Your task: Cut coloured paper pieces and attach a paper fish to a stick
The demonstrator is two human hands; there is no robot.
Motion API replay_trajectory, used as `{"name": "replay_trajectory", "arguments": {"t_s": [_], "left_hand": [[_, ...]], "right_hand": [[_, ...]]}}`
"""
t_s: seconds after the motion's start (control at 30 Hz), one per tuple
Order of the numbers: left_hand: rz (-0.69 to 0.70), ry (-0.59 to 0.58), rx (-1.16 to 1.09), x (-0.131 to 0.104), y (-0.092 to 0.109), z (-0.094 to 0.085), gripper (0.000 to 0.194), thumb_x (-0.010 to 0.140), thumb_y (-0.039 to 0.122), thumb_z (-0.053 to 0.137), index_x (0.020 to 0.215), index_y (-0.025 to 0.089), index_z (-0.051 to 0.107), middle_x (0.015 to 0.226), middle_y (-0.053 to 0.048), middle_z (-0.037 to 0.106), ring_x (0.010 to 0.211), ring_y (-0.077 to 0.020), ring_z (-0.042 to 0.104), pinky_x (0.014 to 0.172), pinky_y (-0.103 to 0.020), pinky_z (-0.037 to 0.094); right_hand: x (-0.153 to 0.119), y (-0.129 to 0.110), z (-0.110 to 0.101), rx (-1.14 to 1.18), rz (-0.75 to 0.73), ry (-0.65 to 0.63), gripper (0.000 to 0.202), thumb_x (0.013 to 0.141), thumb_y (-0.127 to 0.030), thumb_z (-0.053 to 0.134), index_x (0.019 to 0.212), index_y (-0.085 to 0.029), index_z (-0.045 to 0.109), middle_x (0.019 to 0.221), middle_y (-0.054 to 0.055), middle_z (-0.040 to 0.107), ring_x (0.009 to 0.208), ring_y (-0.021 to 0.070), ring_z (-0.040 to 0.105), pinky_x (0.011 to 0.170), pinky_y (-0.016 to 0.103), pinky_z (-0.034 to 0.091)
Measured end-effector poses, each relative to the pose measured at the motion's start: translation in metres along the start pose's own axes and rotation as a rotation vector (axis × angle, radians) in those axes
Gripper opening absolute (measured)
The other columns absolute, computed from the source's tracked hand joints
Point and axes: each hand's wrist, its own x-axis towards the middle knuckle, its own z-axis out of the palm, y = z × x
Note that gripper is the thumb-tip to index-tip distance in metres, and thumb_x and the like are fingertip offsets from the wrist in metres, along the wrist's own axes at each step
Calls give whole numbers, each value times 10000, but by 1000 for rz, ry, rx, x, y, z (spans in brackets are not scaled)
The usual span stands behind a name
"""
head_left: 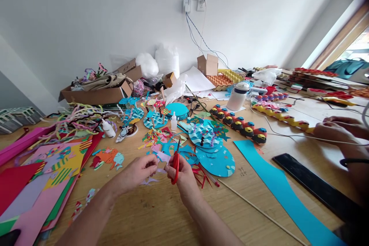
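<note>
In my right hand (184,178) is a pair of scissors (175,169) with red handles, the dark blades pointing away from me. My left hand (148,167) is closed just to the left, fingers curled together; what they pinch, if anything, is hard to make out. A small lavender piece of paper (163,157) sits between the two hands, close to the right thumb. Lavender scraps (150,181) lie under the left hand. Blue paper offcuts (187,153) and red paper strips (203,177) are spread around the scissors.
Coloured paper sheets (31,200) are stacked at left, near orange paper fish (108,156). Glue bottles (173,121) stand beyond my hands, beside blue discs (215,159). A thin stick (259,209) and a blue strip (276,180) lie at right. Another person's hands (334,130) work there.
</note>
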Motion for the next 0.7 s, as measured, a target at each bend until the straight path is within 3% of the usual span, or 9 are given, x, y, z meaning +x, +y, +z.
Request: {"name": "replay_trajectory", "arguments": {"t_s": [0.2,0.3,0.4,0.53,0.7], "left_hand": [[-59,177,-584,-5,0,29,290,741,470,479,766,181,489,693,11,514,624,-111,490,566,-227,391],[-75,163,-669,-5,-1,48,286,718,450,532,770,170,508,681,9,503,610,-102,480,544,-213,377],[-55,231,-641,1,-2,59,253,694,405,569,704,161,504,615,22,481,576,-99,458,516,-206,356],[-41,305,-601,7,-1,58,223,683,361,570,616,161,497,539,40,463,509,-87,420,498,-207,334],[-30,325,-573,9,-2,38,192,671,338,577,646,154,531,546,37,486,523,-92,436,512,-209,352]], "right_hand": [[0,1,-2,89,-106,113,203,643,-231,643,757,-175,484,614,-69,459,500,58,392,465,181,298],[-1,0,0,112,-117,118,197,641,-222,645,746,-173,486,600,-71,460,502,61,393,482,185,309],[-3,0,2,117,-96,80,185,653,-223,634,734,-178,474,575,-74,458,487,67,407,478,188,315],[-3,2,2,64,-112,109,192,662,-234,629,719,-176,455,585,-70,443,500,65,390,483,182,317],[-5,0,4,-47,-41,59,226,711,-364,567,718,-176,443,598,-43,454,516,88,420,464,196,326]]}}
